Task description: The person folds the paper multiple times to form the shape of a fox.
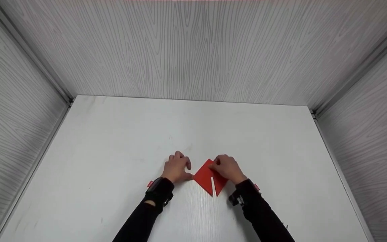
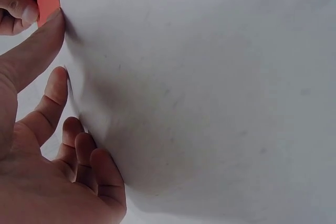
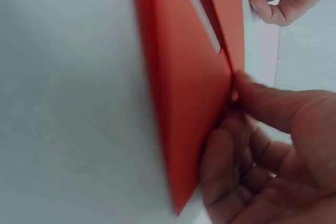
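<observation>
A folded red sheet of paper (image 1: 203,175) lies on the white table in a diamond shape, with a narrow white gap running up from its near corner. My left hand (image 1: 177,168) is at its left corner, where the thumb tip touches the paper; the other fingers are loosely bent and apart from it. At the upper right, my right hand (image 1: 228,168) pinches the paper between thumb and curled fingers. The right wrist view shows folded flaps of the red paper (image 3: 191,93) meeting near the right thumb tip. Part of the paper's right side is hidden under this hand.
The white tabletop (image 1: 129,134) spreads around both hands. Grey wood-grain panels stand at the back (image 1: 186,50), on the left (image 1: 12,101) and on the right (image 1: 375,117). Each wrist wears a black strap with a small camera.
</observation>
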`<move>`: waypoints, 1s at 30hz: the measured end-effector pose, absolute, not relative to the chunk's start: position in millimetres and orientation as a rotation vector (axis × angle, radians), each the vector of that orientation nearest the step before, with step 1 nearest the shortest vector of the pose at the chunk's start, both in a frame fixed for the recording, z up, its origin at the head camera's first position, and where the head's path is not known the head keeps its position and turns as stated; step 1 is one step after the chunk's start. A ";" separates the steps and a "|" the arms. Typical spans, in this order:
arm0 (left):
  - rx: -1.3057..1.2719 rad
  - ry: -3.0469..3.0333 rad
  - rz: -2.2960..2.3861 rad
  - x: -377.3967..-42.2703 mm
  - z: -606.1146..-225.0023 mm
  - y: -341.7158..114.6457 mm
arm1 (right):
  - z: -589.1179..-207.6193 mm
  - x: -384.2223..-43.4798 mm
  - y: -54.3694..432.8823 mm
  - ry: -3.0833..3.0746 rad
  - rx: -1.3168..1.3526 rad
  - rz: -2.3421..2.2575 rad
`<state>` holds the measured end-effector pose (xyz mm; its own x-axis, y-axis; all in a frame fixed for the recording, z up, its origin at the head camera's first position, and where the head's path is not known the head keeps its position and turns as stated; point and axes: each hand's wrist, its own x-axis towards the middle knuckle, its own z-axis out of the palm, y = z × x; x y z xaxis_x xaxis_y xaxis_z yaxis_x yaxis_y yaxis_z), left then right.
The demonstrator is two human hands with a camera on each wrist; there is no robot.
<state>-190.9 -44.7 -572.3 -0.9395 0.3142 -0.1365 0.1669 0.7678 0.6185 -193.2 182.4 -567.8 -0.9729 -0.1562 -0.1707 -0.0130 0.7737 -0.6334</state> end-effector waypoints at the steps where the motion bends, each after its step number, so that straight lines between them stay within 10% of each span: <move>1: 0.383 2.735 0.923 -191.3 -572.5 -44.8 | -567.9 -193.1 184.3 2.759 -0.123 -1.006; 30: 0.387 2.743 0.965 -186.4 -568.7 -45.2 | -554.8 -197.8 199.3 2.620 -0.056 -1.021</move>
<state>-186.4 -45.2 -568.7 -0.9440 0.3120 -0.1070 0.1763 0.7514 0.6358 -197.8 199.3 -554.8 -0.9456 -0.1536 -0.2867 0.0808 0.7428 -0.6647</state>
